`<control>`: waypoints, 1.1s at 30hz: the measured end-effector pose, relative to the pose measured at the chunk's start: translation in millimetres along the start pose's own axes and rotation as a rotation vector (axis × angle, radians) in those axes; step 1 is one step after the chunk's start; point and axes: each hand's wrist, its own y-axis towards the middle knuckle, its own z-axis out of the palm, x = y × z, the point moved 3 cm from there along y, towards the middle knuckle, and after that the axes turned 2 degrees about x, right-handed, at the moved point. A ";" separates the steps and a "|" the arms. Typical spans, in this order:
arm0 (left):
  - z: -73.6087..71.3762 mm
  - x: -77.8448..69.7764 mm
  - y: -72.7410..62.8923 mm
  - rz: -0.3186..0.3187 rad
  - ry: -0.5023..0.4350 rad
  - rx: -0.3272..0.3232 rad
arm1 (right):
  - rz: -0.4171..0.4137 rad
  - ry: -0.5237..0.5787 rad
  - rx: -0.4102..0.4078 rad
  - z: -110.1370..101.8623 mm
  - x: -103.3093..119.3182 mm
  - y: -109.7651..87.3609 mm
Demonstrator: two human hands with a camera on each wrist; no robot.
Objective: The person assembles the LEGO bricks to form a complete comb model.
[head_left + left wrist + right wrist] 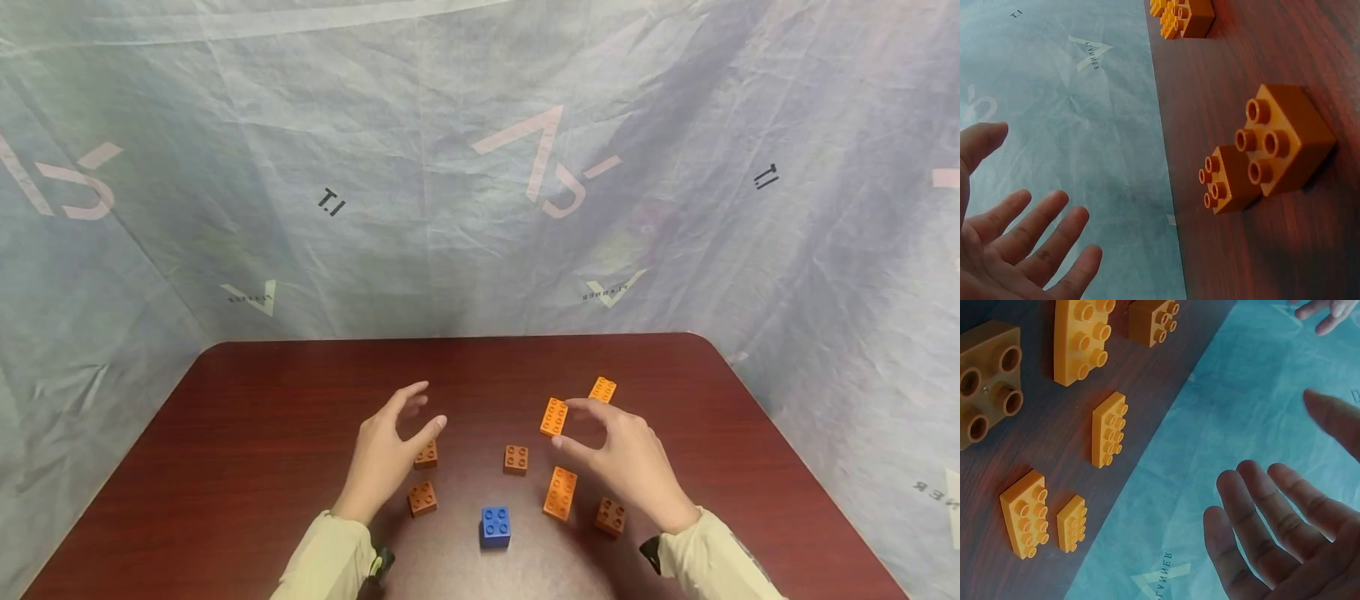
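My left hand point(381, 460) hovers with thumb and fingers spread, holding nothing. Beneath and beside it lie two brown building bricks, one partly covered point(426, 455) and a nearer one point(422, 498). On the right, my right hand point(630, 462) is also raised over the table, its fingers apart and its palm bare in the right wrist view. In the head view its thumb and index tip overlap the edge of an orange building brick point(553, 417); the right wrist view shows the orange bricks point(1110, 431) lying apart from the fingers.
A blue brick point(496, 527) stands near the front, with a brown brick point(516, 460) behind it. Another orange brick point(560, 494) and a brown one point(611, 517) lie by the right hand; a farther orange brick point(602, 390) is partly covered. Grey printed cloth point(450, 233) hangs around the table point(285, 400).
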 end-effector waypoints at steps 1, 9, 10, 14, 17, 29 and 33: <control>0.2 0.1 -0.3 0.002 -0.006 0.000 | 0.005 0.007 0.011 0.6 -0.2 0.0; 7.5 1.9 -6.7 -0.015 -0.009 0.056 | 0.008 0.012 0.072 4.2 1.2 -0.4; 9.4 2.4 -8.2 -0.018 -0.003 0.066 | 0.001 0.008 0.077 5.0 1.9 -0.6; 16.3 4.2 -13.0 -0.013 0.026 0.088 | -0.030 -0.005 0.088 6.9 4.6 -1.0; 19.7 5.2 -15.5 -0.007 0.030 0.105 | -0.044 -0.023 0.093 7.6 6.5 -1.7; 30.1 9.9 -26.7 0.043 -0.032 0.205 | -0.109 0.020 0.183 16.7 10.5 -5.2; 33.5 10.1 -29.3 0.070 -0.046 0.221 | -0.138 0.022 0.196 19.1 12.9 -4.8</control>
